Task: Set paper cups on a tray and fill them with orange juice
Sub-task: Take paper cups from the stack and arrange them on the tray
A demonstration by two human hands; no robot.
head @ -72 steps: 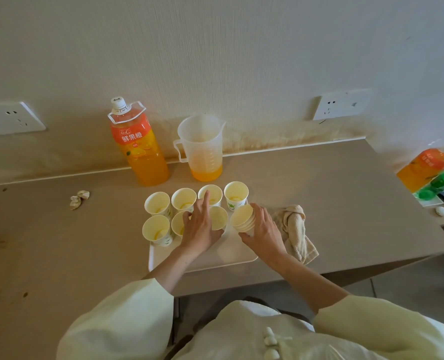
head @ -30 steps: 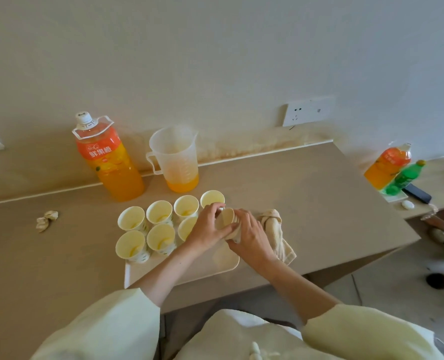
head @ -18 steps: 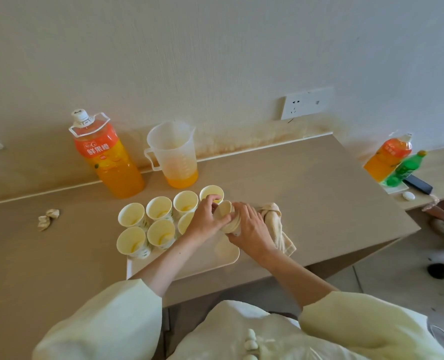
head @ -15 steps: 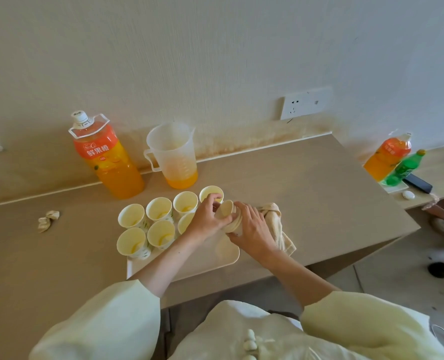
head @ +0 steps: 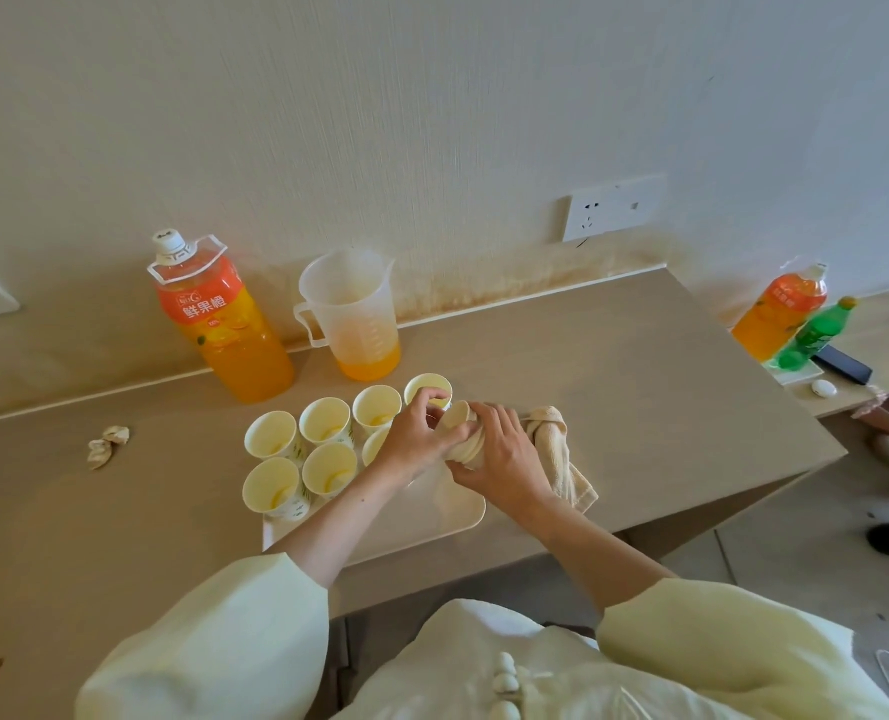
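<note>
Right grip: the right grip (head: pixel 505 459) is curling round a stack of paper cups (head: pixel 463 428), holding it tilted on its side just above the tray, mouth pointing toward the upper left of the frame
Left grip: the left grip (head: pixel 414 433) is pinching the rim at the open end of that stack, fingertips at the mouth; it is probably working the outermost cup loose
Handling: the cups are looking light and thin-walled, so they are likely crushing under any squeeze, and nested ones are apt to be sticking together; the rolled rim is the stiffest place for a light pinch, while the other grip is best steadying the lower body of the stack without pressing the walls in
Standing cups: seven standing cups (head: pixel 325 423) are sitting upright in two rows at frame centre, four behind and three in front, the rightmost front one half hidden behind the left grip; several are showing a little orange at the bottom
Tray: the pale tray (head: pixel 432 517) is lying on the worktop (head: pixel 614 366), its lower right part bare, leaving room in the front row
Jug: a clear measuring jug (head: pixel 351 314) is standing just above the cups, holding a shallow layer of juice
Bottle: a large capped juice bottle (head: pixel 221 319) is standing left of the jug
Cloth: a bunched cloth (head: pixel 556 449) is lying just right of the right grip
Risk: a filled paper cup is going to be soft and easy to tip
</note>
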